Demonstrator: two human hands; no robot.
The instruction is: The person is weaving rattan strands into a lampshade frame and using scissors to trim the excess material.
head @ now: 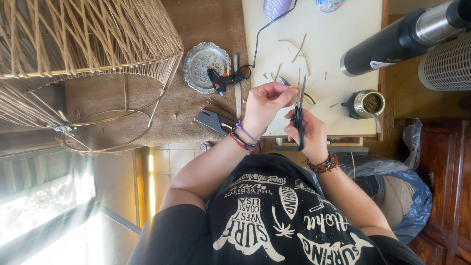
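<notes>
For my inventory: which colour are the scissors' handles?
Black, in the head view: scissors in the right hand.

Black glue gun [222, 78] rests on silver embossed plate [205, 66]. Woven wicker frame [83, 39] upper left. Black thermos [392, 41] lies near metal-rimmed gourd cup [365, 104] on pale table [338, 29].

Glue gun [222, 78] lies on tray [198, 59], beside table [338, 44].

Pale table [343, 98] with black flask [392, 41], cup [365, 104], cane scraps [299, 51].
</notes>
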